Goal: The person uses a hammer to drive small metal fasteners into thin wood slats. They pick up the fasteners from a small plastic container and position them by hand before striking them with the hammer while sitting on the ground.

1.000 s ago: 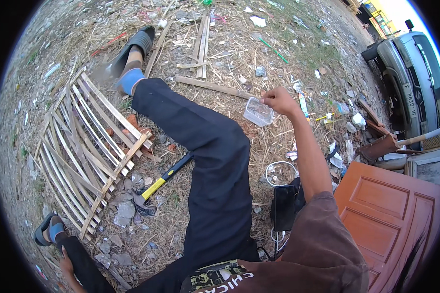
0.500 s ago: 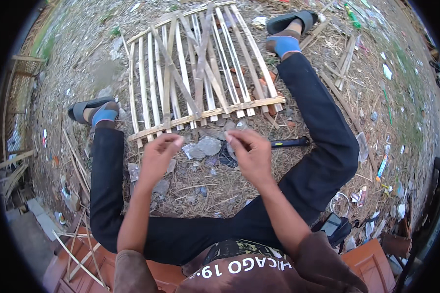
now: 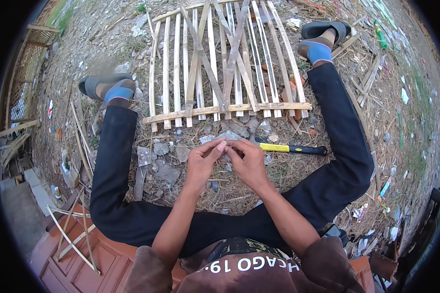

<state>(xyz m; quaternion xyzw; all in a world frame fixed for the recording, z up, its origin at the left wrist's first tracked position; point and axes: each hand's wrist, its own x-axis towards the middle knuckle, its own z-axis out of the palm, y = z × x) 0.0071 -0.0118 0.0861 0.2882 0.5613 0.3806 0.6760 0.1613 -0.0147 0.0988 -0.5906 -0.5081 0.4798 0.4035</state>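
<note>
In front of my body my left hand [image 3: 203, 162] and my right hand [image 3: 250, 160] meet at the fingertips. Thumbs and fingers of both are pinched together; anything between them is too small to make out. Just right of my right hand lies a tool with a yellow and black handle [image 3: 292, 148], probably a hammer, its head end partly hidden by that hand. Beyond both hands a frame of pale wooden slats [image 3: 165, 73] rests on the ground. Its near crosspiece [image 3: 181, 117] runs across the slat ends, and several greyer slats [image 3: 202, 49] lie slantwise over it.
My outstretched legs [image 3: 113, 156] flank the slat frame. Flat stones [image 3: 168, 173] and dry straw cover the ground before me. Loose sticks [image 3: 83, 146] lie at the left, more wood [image 3: 370, 80] and litter at the right. Beneath me is a reddish-brown panelled board [image 3: 102, 259].
My hands, apart half a second ago, have come together at the fingertips. The view has shifted, so the slat frame appears farther right and higher. More of the yellow handle now shows.
</note>
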